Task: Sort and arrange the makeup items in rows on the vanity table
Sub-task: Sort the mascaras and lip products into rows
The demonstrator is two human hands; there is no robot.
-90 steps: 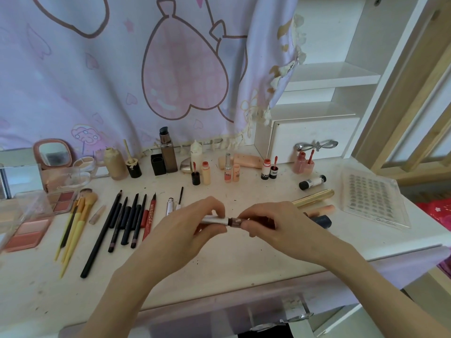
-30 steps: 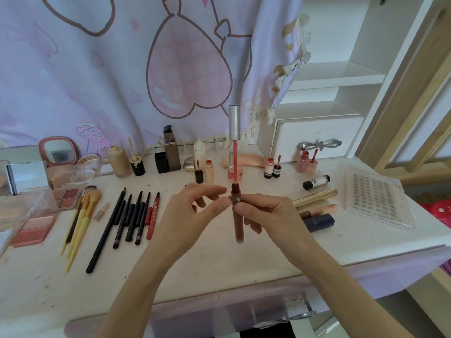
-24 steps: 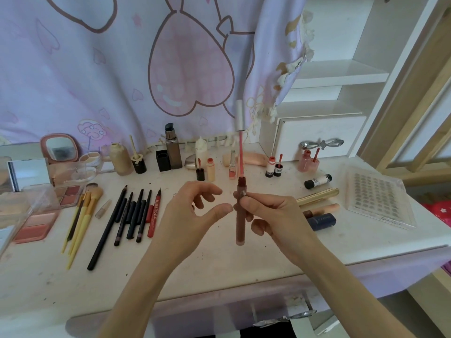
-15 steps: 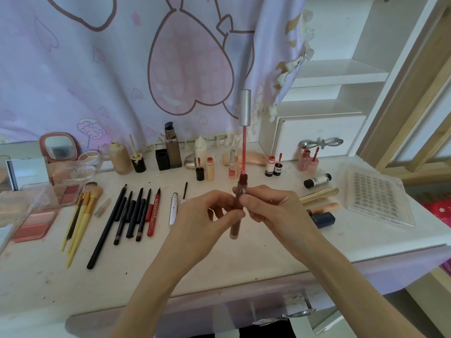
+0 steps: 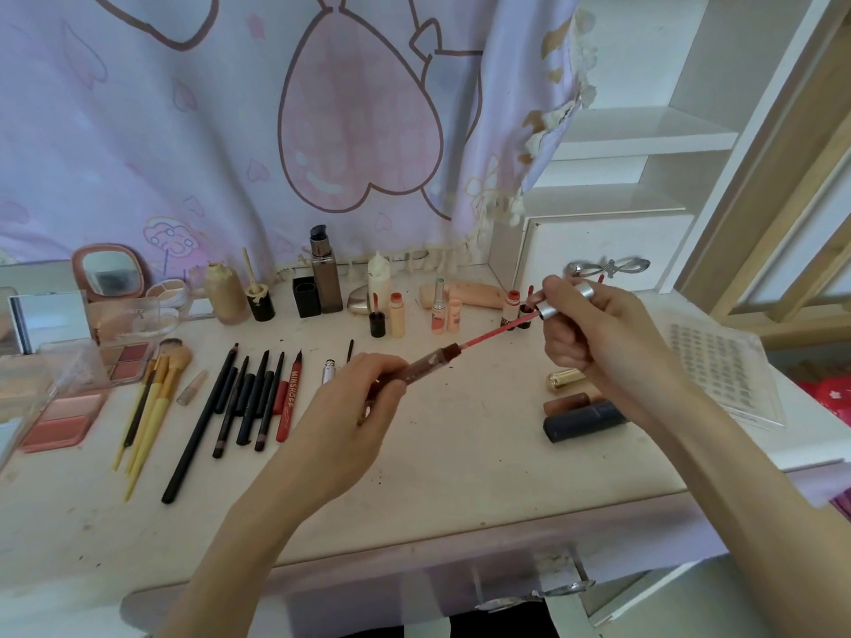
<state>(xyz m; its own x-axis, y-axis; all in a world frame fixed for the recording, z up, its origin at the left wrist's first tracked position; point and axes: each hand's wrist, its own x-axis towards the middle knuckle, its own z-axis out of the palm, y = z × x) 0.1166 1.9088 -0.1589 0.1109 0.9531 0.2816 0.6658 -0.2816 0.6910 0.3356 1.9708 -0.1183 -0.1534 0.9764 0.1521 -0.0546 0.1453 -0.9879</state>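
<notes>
A brown lip gloss tube (image 5: pixel 426 364) is gripped by my left hand (image 5: pixel 350 421) above the middle of the vanity table (image 5: pixel 460 490). My right hand (image 5: pixel 594 333) pinches its silver cap (image 5: pixel 564 299), and the red wand (image 5: pixel 499 331) runs slanted from the cap down into the tube's mouth. On the left lies a row of black pencils (image 5: pixel 244 398) with a red pencil (image 5: pixel 288 398) and yellow-handled brushes (image 5: pixel 152 407). Small bottles and glosses (image 5: pixel 396 313) stand in a row at the back.
Blush palettes (image 5: pixel 64 419) and a small mirror (image 5: pixel 110 271) sit far left. A gold tube (image 5: pixel 564 379), a brown tube (image 5: pixel 568 402) and a dark blue tube (image 5: pixel 585 421) lie under my right forearm. A clear lash tray (image 5: pixel 718 370) is at right, a white drawer unit (image 5: pixel 603 250) behind.
The upright gloss tube has passed from my right hand to my left and tipped to a slant. My right hand has moved up to the cap and drawn the wand partly out.
</notes>
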